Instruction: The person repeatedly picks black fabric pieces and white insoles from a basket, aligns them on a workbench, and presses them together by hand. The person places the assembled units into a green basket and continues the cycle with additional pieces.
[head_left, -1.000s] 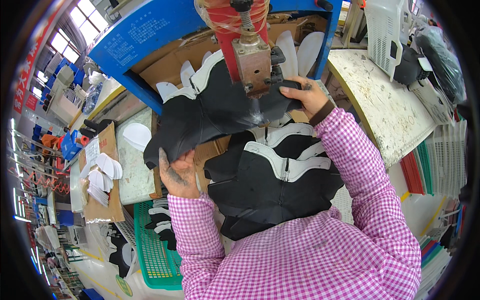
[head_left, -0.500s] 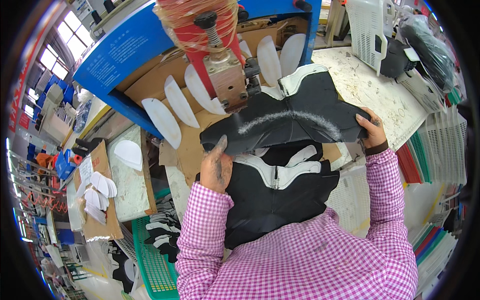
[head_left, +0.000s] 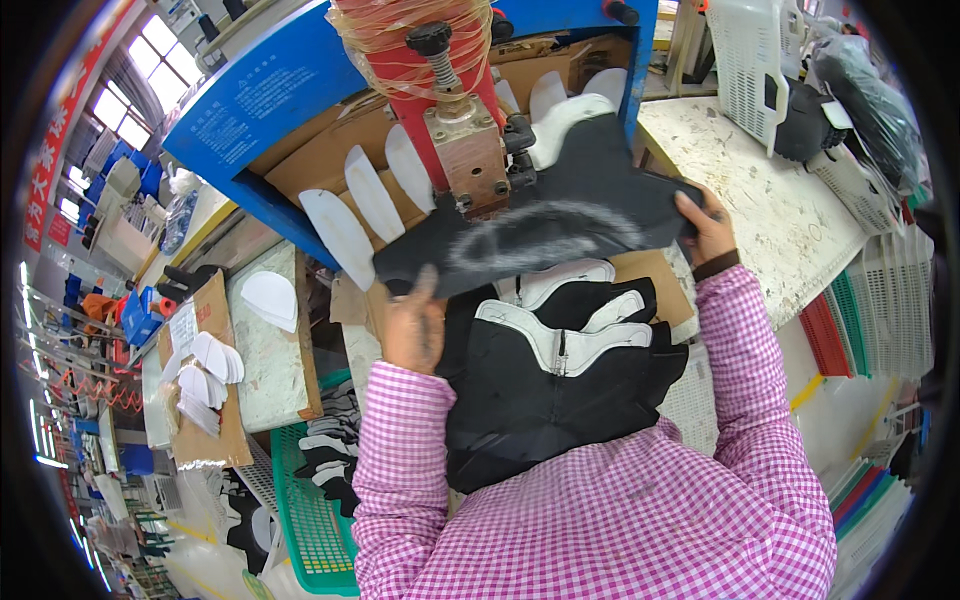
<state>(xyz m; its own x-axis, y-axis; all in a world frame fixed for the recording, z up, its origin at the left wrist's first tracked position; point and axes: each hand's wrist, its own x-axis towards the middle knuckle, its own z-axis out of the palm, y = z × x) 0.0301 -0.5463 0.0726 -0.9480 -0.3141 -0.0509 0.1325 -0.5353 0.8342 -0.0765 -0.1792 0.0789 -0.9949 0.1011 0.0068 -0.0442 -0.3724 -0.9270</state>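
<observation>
Head view. We hold one black piece (head_left: 625, 170) with both hands, below and to the right of the metal head block (head_left: 470, 170) of the machine. Our left hand (head_left: 415, 330) grasps the lower left corner, with the thumb laid on the upper face; its other fingers are largely hidden. Our right hand (head_left: 710, 232) grips the right end, also with the thumb on top. The piece is stretched between the two hands and carries a white edging (head_left: 570, 125) along part of its far side. A curved whitish band (head_left: 600, 215) marks the face turned toward us. We cannot tell whether the head block touches the piece.

The block is fixed at the lower end of a red column (head_left: 425, 140), wrapped above in tangled, translucent strands (head_left: 375, 45). Behind it stands a blue housing (head_left: 250, 110), lined with cardboard; white rounded pieces (head_left: 335, 235) lean in its opening. Between our forearms lies a stack of black pieces (head_left: 540, 410) with white edging. At left, a white half-round piece (head_left: 270, 300) rests on a table (head_left: 265, 375). Beside our left forearm, a green basket (head_left: 325, 578) contains black and white pieces.
</observation>
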